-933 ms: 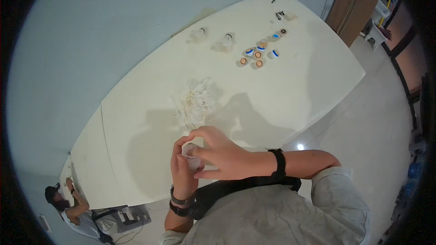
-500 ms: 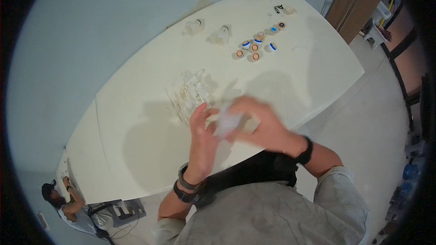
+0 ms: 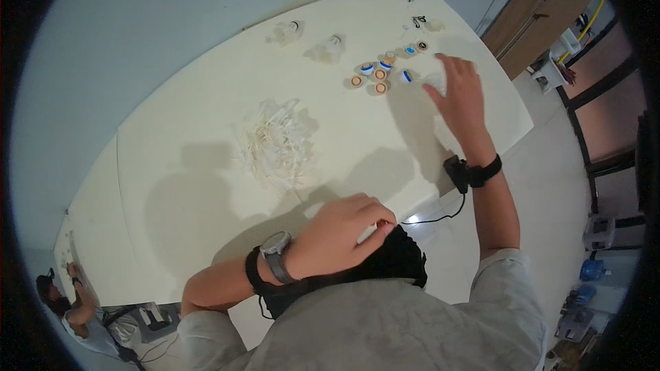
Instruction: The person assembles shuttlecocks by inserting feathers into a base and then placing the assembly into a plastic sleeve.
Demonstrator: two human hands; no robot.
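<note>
Two hands at work over a white worktop (image 3: 206, 137), head view. Left hand (image 3: 340, 230), near the chest at 6 o'clock, is curled shut around a small white piece (image 3: 366, 233), mostly hidden. Right hand (image 3: 459, 93), at 1 o'clock, is spread open, fingers flat, beside the small round caps (image 3: 381, 75), tan with blue-and-white ones among them. A sweeping reach could scatter these caps; the loose heap of white slivers (image 3: 275, 141) at centre could likewise spill

head cam | above, facing down | white table (image 3: 206, 137) near | fisheye
</note>
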